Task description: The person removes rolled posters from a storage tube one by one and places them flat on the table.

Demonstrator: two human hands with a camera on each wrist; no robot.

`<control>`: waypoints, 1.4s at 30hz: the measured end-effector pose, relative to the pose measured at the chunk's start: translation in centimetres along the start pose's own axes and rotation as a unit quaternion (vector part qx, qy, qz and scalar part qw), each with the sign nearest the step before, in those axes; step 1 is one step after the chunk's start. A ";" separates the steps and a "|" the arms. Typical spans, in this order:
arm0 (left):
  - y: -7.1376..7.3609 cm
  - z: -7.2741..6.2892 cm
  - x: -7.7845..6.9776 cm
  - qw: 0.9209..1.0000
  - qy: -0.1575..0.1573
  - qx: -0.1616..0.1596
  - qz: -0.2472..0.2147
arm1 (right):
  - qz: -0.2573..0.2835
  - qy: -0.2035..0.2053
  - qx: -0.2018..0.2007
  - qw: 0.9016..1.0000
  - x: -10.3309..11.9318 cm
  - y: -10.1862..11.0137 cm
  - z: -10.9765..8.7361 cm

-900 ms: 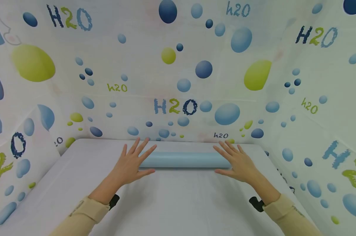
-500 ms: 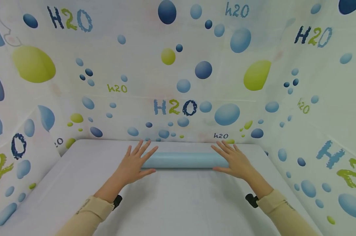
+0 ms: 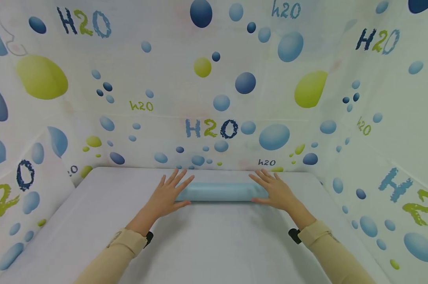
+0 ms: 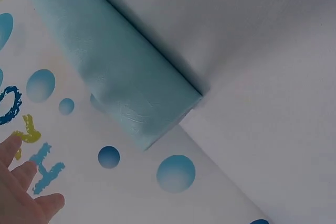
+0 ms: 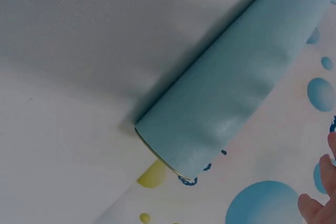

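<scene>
A light blue roll (image 3: 221,192) of smooth sheet material lies crosswise near the back of the white table. Over its left end my left hand (image 3: 167,196) is held with fingers spread, and my right hand (image 3: 275,192) is spread likewise over the right end. Both hands overlap the roll in the head view. The left wrist view shows one end of the roll (image 4: 126,77) with fingertips (image 4: 50,205) apart from it at the lower left. In the right wrist view the roll's other end (image 5: 210,98) shows, its thin edge visible, with fingertips (image 5: 310,205) at the lower right.
The white table surface (image 3: 214,244) stretches in front of the roll toward the person. Behind it rises a white backdrop (image 3: 171,79) printed with blue and green drops and "H2O" lettering. Side walls of the same print stand left and right. Dark straps (image 3: 294,236) sit at the wrists.
Both hands have moved inward toward each other, the left to the right and the right to the left, over the roll's ends. The roll stays where it was.
</scene>
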State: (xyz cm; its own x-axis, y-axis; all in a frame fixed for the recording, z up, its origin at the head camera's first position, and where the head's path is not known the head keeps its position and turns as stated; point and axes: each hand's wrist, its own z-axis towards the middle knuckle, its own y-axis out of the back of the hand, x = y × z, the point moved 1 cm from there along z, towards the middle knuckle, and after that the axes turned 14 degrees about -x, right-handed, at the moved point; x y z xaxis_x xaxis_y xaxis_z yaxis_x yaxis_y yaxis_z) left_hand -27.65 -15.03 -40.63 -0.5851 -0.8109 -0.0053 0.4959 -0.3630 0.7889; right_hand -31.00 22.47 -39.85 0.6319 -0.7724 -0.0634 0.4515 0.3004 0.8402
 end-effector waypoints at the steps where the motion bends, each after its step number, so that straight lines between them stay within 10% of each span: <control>1: -0.2 0.1 0.0 1.000 0.002 0.004 -0.002 | 0.001 0.000 0.001 1.000 0.0 -0.2 0.1; 42: -5.5 -0.9 2.1 0.995 0.079 0.065 0.018 | 0.031 -0.090 0.085 0.992 -0.5 -6.9 0.3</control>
State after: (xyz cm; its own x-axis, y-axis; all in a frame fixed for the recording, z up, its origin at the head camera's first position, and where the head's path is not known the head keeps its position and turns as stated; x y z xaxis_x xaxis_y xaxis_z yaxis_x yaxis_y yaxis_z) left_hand -31.05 -15.17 -45.59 -0.4561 -0.8876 -0.0640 0.4207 -0.2784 0.8634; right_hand -34.64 20.65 -45.41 0.5247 -0.8480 0.0751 0.2931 0.2627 0.9193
